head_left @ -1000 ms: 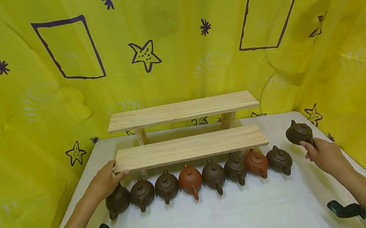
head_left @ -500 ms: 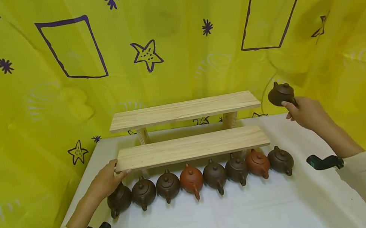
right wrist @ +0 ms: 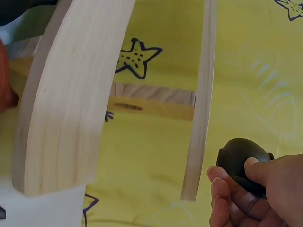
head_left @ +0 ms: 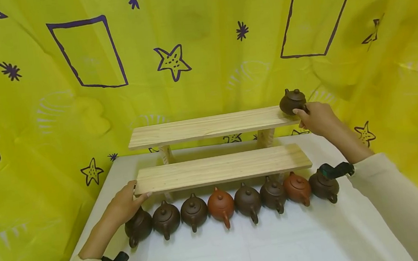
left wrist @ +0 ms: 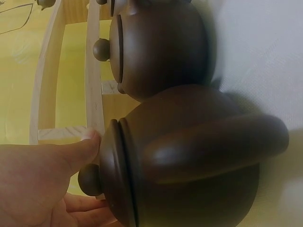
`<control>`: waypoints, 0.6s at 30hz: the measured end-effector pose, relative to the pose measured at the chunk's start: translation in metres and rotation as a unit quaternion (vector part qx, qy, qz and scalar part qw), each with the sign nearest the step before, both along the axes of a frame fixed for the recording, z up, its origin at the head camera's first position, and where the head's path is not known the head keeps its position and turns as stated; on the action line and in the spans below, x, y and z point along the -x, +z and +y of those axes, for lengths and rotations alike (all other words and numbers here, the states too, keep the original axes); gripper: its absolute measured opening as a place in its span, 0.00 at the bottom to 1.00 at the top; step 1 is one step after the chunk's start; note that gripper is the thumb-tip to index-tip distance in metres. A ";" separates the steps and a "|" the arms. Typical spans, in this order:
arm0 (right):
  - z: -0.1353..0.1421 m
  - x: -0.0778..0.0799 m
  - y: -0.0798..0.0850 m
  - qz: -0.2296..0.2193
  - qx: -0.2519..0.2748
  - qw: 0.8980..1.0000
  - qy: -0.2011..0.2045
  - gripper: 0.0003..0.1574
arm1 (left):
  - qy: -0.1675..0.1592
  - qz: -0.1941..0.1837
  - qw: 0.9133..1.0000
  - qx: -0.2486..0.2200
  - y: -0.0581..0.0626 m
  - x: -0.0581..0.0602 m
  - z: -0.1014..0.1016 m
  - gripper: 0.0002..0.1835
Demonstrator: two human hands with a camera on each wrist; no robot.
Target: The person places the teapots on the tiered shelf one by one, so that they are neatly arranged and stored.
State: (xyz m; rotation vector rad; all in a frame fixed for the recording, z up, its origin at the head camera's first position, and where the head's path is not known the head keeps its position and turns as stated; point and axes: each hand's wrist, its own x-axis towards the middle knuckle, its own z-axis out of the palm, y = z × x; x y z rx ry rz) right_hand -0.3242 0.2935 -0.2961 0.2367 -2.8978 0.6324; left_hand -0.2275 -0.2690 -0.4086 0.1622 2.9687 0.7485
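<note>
My right hand (head_left: 321,118) pinches a dark brown clay teapot (head_left: 292,102) by its handle, at the right end of the upper board (head_left: 208,126) of a two-tier wooden stand. In the right wrist view the teapot (right wrist: 239,158) is beside that board's end; whether it touches the wood I cannot tell. My left hand (head_left: 122,204) grips the left end of the lower board (head_left: 221,169), thumb along the front edge. Just under that hand sits another dark teapot (head_left: 138,227), its handle and lid large in the left wrist view.
Several teapots stand in a row on the white table (head_left: 208,259) before the stand, handles toward me. Most are dark brown; two are reddish, one mid-row (head_left: 221,204) and one farther right (head_left: 297,188). A yellow patterned curtain (head_left: 204,88) hangs behind.
My right hand has lifted the teapot from the table's right side and carried it up and left to the upper board's end. My left hand keeps its hold on the lower board.
</note>
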 end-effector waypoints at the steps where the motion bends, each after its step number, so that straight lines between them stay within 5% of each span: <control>1: -0.003 0.002 0.000 0.000 0.003 1.000 0.002 0.35 | 0.001 0.000 1.000 -0.001 0.000 0.000 0.000 0.40; 18: -0.032 0.011 -0.005 -0.014 -0.002 1.000 0.006 0.32 | 0.004 0.002 1.000 0.004 0.000 0.000 0.000 0.42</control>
